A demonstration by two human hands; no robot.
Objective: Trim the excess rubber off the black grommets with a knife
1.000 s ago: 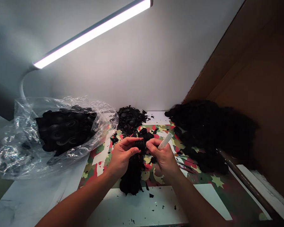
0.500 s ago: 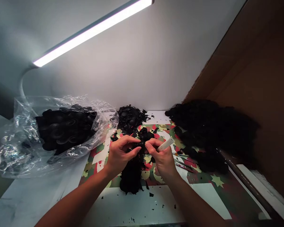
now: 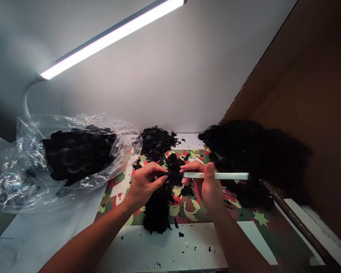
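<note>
thumb and forefinger of the left hand pinch a small black rubber piece over the bench. the right hand grips a pale slim tool, tip at the piece; short strokes away from fingertips look safest.

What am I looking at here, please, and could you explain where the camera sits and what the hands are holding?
There is no machine here: a person works with two bare hands, and the single camera sits on their head, looking forward and down. The left hand pinches a small black part; the right hand grips a slim white tool, aimed toward it. Below lies a patterned mat on a white table, strewn with black scraps. To the left is a clear plastic bag of black ribbed parts; to the right, a dark heap. A strip lamp shines above.
</note>
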